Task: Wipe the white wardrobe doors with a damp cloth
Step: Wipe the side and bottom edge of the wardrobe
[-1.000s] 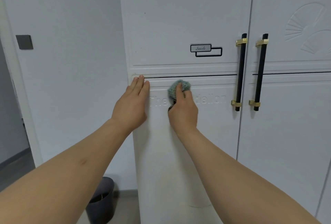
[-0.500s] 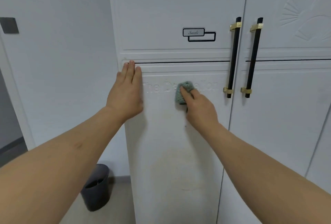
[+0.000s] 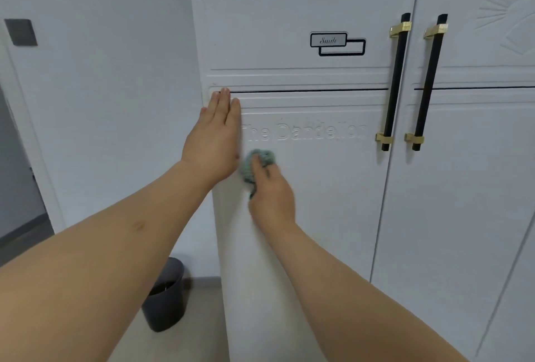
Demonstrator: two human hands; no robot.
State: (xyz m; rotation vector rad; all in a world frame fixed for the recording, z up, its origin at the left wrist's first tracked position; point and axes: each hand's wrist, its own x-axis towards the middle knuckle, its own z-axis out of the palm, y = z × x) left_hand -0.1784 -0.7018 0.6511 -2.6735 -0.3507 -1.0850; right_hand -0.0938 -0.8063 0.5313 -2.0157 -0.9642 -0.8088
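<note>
Far on the left, a small grey square plate (image 3: 20, 32) sits on the white wall (image 3: 115, 101). Low down by the floor stands a dark bin (image 3: 166, 298).

Next comes the left hand (image 3: 215, 141). The arm reaches up and forward. The hand lies flat on the left wardrobe door (image 3: 333, 217), near the door's left edge. Its fingers are straight and close together, pointing up. The fingertips reach a thin black line (image 3: 304, 90) that runs across the door. This hand holds nothing.

Just to the right and a little lower is the right hand (image 3: 270, 191). It presses a small blue-green cloth (image 3: 256, 165) against the same door. The fingers lie on top of the bunched cloth and look a bit blurry. The cloth almost touches the left hand.

Raised white letters (image 3: 304, 131) above the cloth read "The Dandelion". Higher up, a little black-edged label (image 3: 328, 40) seems to say "Smile".

Further right hang two long black handles (image 3: 395, 81) with gold ends, one on each door. The right wardrobe door (image 3: 477, 188) has a raised fan shape (image 3: 506, 5) near the top.
</note>
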